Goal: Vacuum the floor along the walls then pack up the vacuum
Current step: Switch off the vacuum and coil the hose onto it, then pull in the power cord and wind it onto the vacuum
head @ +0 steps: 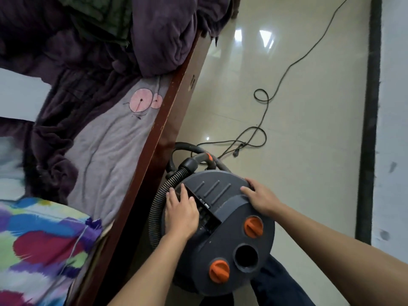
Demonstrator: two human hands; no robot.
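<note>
The bed (pixel 123 138) runs along the outer side of the left hand (pixel 181 210), its wooden side rail close to the hose. The tiled floor (pixel 309 107) spreads beyond and outside the right hand (pixel 261 197).

The vacuum (pixel 223 219), a round dark canister, sits under both hands, right in front of the person and just beside the bed rail. The left hand lies open on its top, fingers straight and pointing away, touching the near edge of the recess. The right hand is also open, fingers spread and pressing on the top by the far rim. Neither hand grips anything.

The hose (pixel 154 208) curls round the canister just outside the left hand and loops on beyond its fingertips.

The cord (pixel 284 74) is what packing up likely turns on. It lies loose on the floor beyond the right hand, its length running away from the person in slack loops. The plug (pixel 236 153) is at the near end, just past the canister. The right hand is the nearer one, so a reach forward over the rim should meet the plug end first.

The recess (pixel 207 215) in the top lies between the two hands and is open. Small parts show inside, too dim to name. The round port (pixel 246 256), on the near side of the right hand, is dark with nothing plugged in. An orange knob (pixel 254 226) sits beside it, and a second knob (pixel 219 270) lies nearer the person.
</note>
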